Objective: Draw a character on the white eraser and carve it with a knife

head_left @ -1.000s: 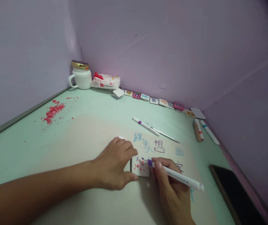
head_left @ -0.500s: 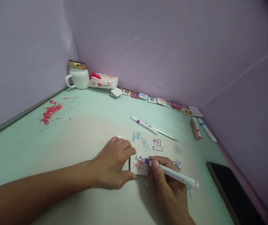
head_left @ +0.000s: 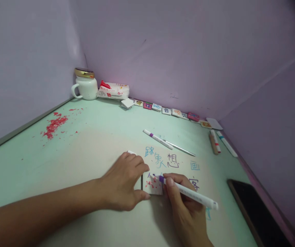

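My right hand [head_left: 185,206] grips a white marker [head_left: 196,196] with a purple tip. The tip is at a small purple mark on a white square block [head_left: 154,187], which has red specks on its face. My left hand [head_left: 126,181] is bent over the left side of this block, with index finger and thumb at its upper and lower corners. Under those fingers lies another white piece [head_left: 132,152], mostly hidden. Blue and purple Chinese characters [head_left: 173,160] are written on the table [head_left: 98,147] beyond and beside the right hand.
Past the hands lie a second purple marker [head_left: 157,139] and a thin metal tool [head_left: 182,149]. Red shavings [head_left: 56,126] are scattered at left. Along the wall stand a lidded white mug [head_left: 87,87], a tissue pack [head_left: 113,90] and several lettered blocks [head_left: 166,110]. A phone [head_left: 255,209] lies at right.
The whole view has shifted slightly. The marker tip stays over the upper part of the block, and both hands keep nearly the same pose.
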`<action>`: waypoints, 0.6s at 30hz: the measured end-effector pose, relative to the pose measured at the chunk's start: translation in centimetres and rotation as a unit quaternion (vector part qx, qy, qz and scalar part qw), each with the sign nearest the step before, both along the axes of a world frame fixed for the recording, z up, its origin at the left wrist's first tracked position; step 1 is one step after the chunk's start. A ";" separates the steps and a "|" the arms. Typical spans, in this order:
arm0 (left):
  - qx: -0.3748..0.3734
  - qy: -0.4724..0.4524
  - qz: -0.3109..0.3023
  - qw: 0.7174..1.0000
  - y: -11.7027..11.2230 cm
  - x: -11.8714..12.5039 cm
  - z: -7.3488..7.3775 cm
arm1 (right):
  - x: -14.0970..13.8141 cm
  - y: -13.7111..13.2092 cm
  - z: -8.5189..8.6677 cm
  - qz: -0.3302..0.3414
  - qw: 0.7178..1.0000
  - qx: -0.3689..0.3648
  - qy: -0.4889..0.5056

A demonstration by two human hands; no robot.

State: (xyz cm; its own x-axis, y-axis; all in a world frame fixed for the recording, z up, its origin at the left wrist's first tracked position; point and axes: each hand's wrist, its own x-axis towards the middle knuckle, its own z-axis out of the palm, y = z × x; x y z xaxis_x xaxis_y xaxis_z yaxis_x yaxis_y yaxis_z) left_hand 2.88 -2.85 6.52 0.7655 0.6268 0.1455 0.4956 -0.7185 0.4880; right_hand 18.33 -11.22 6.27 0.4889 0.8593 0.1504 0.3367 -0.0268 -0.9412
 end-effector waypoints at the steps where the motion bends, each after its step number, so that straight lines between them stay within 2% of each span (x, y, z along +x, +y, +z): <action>1: -0.001 0.000 -0.001 1.000 0.0 0.0 0.0 | 0.0 0.0 0.0 -0.001 1.000 0.003 -0.004; 12: 0.003 -0.036 0.007 0.999 -0.1 0.0 -0.4 | 0.1 0.2 -0.1 0.018 1.000 0.008 0.022; 18: -0.003 -0.021 0.009 1.000 -0.1 0.1 -0.2 | 0.1 0.1 -0.1 0.014 1.000 -0.004 0.024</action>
